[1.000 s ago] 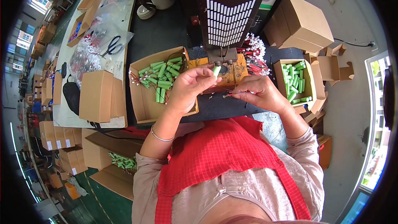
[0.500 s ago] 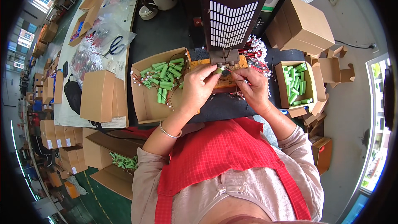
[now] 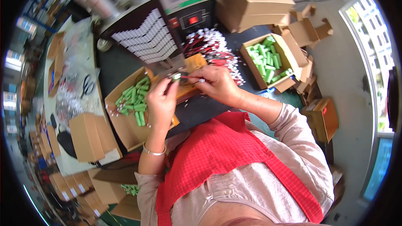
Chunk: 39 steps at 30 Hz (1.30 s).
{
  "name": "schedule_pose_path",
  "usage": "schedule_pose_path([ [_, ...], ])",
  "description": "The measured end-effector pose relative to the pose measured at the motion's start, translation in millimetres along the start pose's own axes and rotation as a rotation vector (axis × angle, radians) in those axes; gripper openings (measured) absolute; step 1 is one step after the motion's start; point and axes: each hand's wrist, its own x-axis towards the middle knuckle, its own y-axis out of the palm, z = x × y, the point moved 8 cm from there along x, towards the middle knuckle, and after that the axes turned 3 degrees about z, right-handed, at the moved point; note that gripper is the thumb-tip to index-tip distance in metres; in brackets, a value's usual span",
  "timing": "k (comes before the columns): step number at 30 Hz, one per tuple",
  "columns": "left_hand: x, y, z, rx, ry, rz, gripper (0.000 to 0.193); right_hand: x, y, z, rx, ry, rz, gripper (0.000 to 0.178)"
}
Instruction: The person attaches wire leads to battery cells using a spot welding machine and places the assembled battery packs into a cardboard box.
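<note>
My left hand (image 3: 162, 101) pinches a small green cylindrical battery cell (image 3: 176, 76), mostly hidden by the fingers, at the front of a dark machine (image 3: 146, 37) with a white slotted pattern. My right hand (image 3: 218, 84), closed at the fingertips, holds a thin lead wire (image 3: 189, 77) with a small white connector (image 3: 202, 80). The wire runs toward the cell's end; whether it touches cannot be made out. Left of my left hand, a cardboard box (image 3: 119, 130) contains several green cells with wires. A yellowish block (image 3: 195, 62) sits behind the hands.
Behind my right hand spreads a heap of red and black wires (image 3: 215, 52) with white connectors. Further right stands a cardboard box (image 3: 250, 69) of green cells. A control unit (image 3: 190, 0) rises at the back. Scissors (image 3: 88, 86) lie on the white table (image 3: 63, 150) at left.
The whole view has swung, so the machine and boxes appear shifted left and tilted. Both hands keep hold of the cell and the wire near the machine.
</note>
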Motion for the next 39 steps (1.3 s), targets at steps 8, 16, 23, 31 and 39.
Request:
schedule_pose_path([
  [8,-35.2,-54.5,-36.8,0.329,0.184,-0.329,0.03,-47.8,-150.2,-56.0,-0.404,0.396,0.022,0.021],
  [16,-38.4,56.6,-79.1,-0.179,0.339,0.19,0.017,-96.7,-160.6,-133.6,-0.925,0.512,0.517,0.021],
  [23,-47.4,176.4,-53.7,-0.838,-0.292,0.729,0.042,-72.0,-170.2,-70.5,-0.475,0.534,0.243,0.02],
  [31,-72.6,230.4,-53.7,-1.232,-0.777,0.919,0.027,-69.1,-154.1,-57.1,-0.626,0.02,0.536,0.017],
  [39,-91.3,227.5,-28.1,-1.15,-0.854,0.861,0.02,-74.2,-132.2,-109.7,-0.916,-0.163,0.878,0.008],
])
